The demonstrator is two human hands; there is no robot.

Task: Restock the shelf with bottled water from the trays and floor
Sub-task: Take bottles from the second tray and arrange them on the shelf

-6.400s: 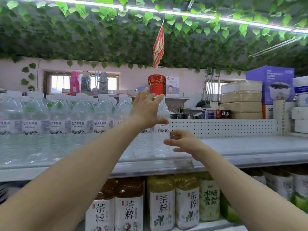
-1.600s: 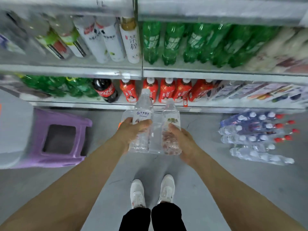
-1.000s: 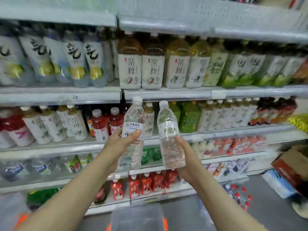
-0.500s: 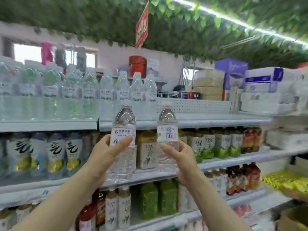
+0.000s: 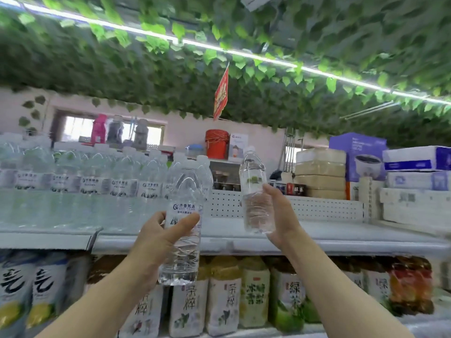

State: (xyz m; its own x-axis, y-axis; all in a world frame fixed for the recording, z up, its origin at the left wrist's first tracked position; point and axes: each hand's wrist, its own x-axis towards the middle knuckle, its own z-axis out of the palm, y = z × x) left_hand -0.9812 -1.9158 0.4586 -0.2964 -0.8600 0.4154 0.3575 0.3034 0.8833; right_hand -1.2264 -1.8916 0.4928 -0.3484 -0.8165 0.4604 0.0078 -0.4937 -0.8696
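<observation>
My left hand (image 5: pixel 158 237) grips a clear water bottle (image 5: pixel 184 191) with a white and blue label, held upright in front of the top shelf (image 5: pixel 329 242). My right hand (image 5: pixel 280 215) grips a second clear water bottle (image 5: pixel 253 186), raised a little higher and further right, over the shelf's bare stretch. A row of the same water bottles (image 5: pixel 97 181) fills the left part of that shelf, ending just behind the left bottle.
A white pegboard back (image 5: pixel 317 208) bounds the shelf. Stacked boxes (image 5: pixel 412 176) stand at its right end. Tea bottles (image 5: pixel 224 296) line the shelf below. Leafy vines (image 5: pixel 219 40) and a red hanging sign (image 5: pixel 220 93) are overhead.
Both hands have lifted their bottles from the lower shelves up to top-shelf height. The right bottle has moved up and to the right, apart from the left one.
</observation>
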